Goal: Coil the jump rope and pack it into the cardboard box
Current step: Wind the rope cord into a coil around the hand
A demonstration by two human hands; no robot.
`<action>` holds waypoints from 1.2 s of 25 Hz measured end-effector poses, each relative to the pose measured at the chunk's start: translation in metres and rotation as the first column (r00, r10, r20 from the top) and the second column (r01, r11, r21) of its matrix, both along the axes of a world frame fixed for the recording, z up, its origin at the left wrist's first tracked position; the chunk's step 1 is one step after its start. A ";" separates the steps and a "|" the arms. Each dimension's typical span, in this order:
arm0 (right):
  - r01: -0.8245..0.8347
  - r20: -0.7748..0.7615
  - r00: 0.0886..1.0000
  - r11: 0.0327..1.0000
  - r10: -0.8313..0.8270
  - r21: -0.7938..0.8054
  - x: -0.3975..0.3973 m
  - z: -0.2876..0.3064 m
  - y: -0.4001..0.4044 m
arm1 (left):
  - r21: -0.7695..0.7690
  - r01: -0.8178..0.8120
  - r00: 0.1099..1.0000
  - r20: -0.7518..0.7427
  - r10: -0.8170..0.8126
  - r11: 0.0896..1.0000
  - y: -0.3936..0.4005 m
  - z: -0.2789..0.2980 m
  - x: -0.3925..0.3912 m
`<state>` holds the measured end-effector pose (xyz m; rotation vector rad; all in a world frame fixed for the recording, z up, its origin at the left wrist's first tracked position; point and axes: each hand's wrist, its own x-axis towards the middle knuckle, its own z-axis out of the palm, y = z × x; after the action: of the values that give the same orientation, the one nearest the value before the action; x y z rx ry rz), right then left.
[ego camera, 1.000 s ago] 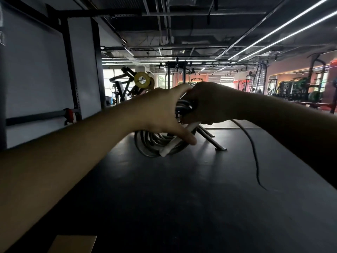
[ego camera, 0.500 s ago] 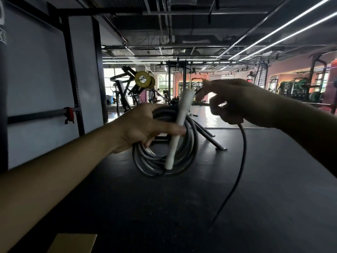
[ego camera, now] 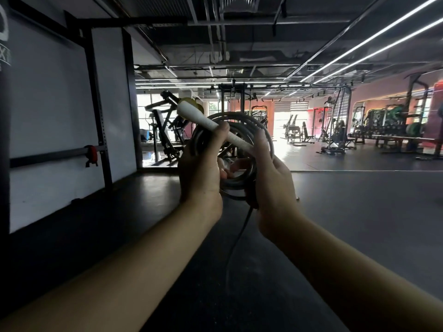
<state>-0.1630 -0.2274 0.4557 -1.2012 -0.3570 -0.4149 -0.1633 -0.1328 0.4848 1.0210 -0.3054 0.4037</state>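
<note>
I hold a grey jump rope (ego camera: 242, 121) wound into a round coil in front of me at chest height. A white handle (ego camera: 203, 118) lies slanted across the coil, its end pointing up and left. My left hand (ego camera: 201, 168) grips the coil's left side with the thumb pressed on the handle. On the right side of the coil sits my right hand (ego camera: 271, 173), fingers closed around the strands. A loose rope tail (ego camera: 236, 245) hangs down from the coil between my forearms. The cardboard box is out of view.
Dark rubber gym floor (ego camera: 359, 224) spreads below and ahead. A black rack post (ego camera: 96, 104) with a red-collared bar (ego camera: 91, 153) stands at the white wall on the left. Weight machines (ego camera: 165, 133) and benches (ego camera: 299, 135) fill the far background.
Both hands drew closer to me. The handle tipped from upright to slanted up-left. My right hand went from pinching the rope's free end to gripping the coil. The box corner left view.
</note>
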 end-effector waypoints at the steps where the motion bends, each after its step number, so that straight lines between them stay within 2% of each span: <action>1: 0.008 -0.012 1.000 0.999 -0.008 0.035 -0.001 0.005 0.005 | -0.017 -0.059 0.998 -0.024 0.058 0.998 0.002 -0.004 0.007; 3: 0.067 -0.017 0.998 0.998 -0.067 -0.023 0.003 0.015 0.005 | -0.033 -0.050 0.998 -0.028 0.049 0.998 0.013 -0.010 0.018; 5: 0.097 0.021 0.995 0.991 -0.095 -0.088 0.007 0.026 0.002 | 0.004 0.030 0.999 -0.034 -0.030 1.000 0.027 -0.014 0.022; 8: 0.175 0.177 0.977 0.913 -0.116 -0.368 0.011 0.036 -0.018 | 0.144 0.032 0.999 -0.027 -0.028 0.989 0.060 -0.016 0.025; 10: 0.241 0.260 0.961 0.766 -0.100 -0.596 0.014 0.049 -0.030 | 0.302 -0.056 0.998 0.050 0.043 0.952 0.089 -0.006 0.031; 11: 0.274 0.293 0.952 0.659 -0.085 -0.700 0.014 0.057 -0.033 | 0.443 -0.078 0.994 0.105 0.035 0.893 0.100 0.003 0.029; 13: 0.351 0.367 0.929 0.426 -0.048 -0.833 0.015 0.071 -0.035 | 0.749 -0.071 0.984 0.161 -0.077 0.659 0.099 0.023 0.021; 14: 0.377 0.391 0.920 0.335 -0.028 -0.863 0.014 0.078 -0.034 | 0.842 -0.045 0.980 0.142 -0.140 0.538 0.091 0.029 0.017; 15: 0.384 0.401 0.916 0.277 0.005 -0.881 0.012 0.083 -0.032 | 0.882 -0.026 0.975 0.126 -0.182 0.471 0.080 0.031 0.012; 16: 0.377 0.395 0.918 0.223 0.039 -0.899 0.008 0.088 -0.031 | 0.882 -0.014 0.970 0.127 -0.208 0.471 0.070 0.029 0.010; 18: 0.334 0.353 0.930 0.160 0.106 -0.929 0.001 0.092 -0.030 | 0.835 0.021 0.970 0.116 -0.214 0.550 0.057 0.019 0.006; 20: 0.278 0.290 0.951 0.113 0.109 -0.954 0.001 0.094 -0.030 | 0.845 0.032 0.977 0.087 -0.196 0.533 0.054 0.010 0.002; 21: 0.265 0.276 0.955 0.102 0.113 -0.959 -0.001 0.091 -0.033 | 0.860 0.012 0.982 0.087 -0.170 0.510 0.055 0.008 0.002; 23: 0.237 0.256 0.958 0.145 0.127 -0.960 -0.011 0.086 -0.040 | 0.878 -0.035 0.986 0.108 -0.126 0.478 0.059 0.010 0.002; 24: 0.203 0.229 0.969 0.220 0.097 -0.954 -0.016 0.085 -0.045 | 0.882 -0.050 0.985 0.120 -0.121 0.468 0.060 0.010 0.001; 25: 0.165 0.204 0.976 0.355 0.075 -0.920 -0.018 0.084 -0.049 | 0.875 -0.058 0.984 0.131 -0.120 0.480 0.061 0.010 -0.002; 26: 0.154 0.220 0.968 0.408 0.119 -0.900 -0.011 0.083 -0.057 | 0.849 -0.061 0.983 0.141 -0.115 0.525 0.061 0.010 -0.004; 27: 0.090 0.157 0.981 0.441 0.118 -0.893 0.001 0.078 -0.072 | 0.789 -0.034 0.984 0.133 -0.116 0.614 0.060 0.011 -0.008; 28: 0.021 0.105 0.986 0.524 0.131 -0.852 0.018 0.076 -0.088 | 0.679 0.005 0.984 0.125 -0.123 0.734 0.060 0.013 -0.008; 29: 0.026 0.139 0.980 0.600 0.141 -0.799 0.041 0.074 -0.103 | 0.544 0.048 0.986 0.108 -0.126 0.838 0.059 0.015 -0.007; 30: -0.076 0.095 0.973 0.684 0.209 -0.726 0.056 0.064 -0.105 | 0.410 0.081 0.988 0.085 -0.126 0.909 0.056 0.017 -0.006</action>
<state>-0.1072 -0.3327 0.5198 -1.9028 -0.8141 -0.2351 -0.1690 -0.0765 0.5017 1.3858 -0.5570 0.3051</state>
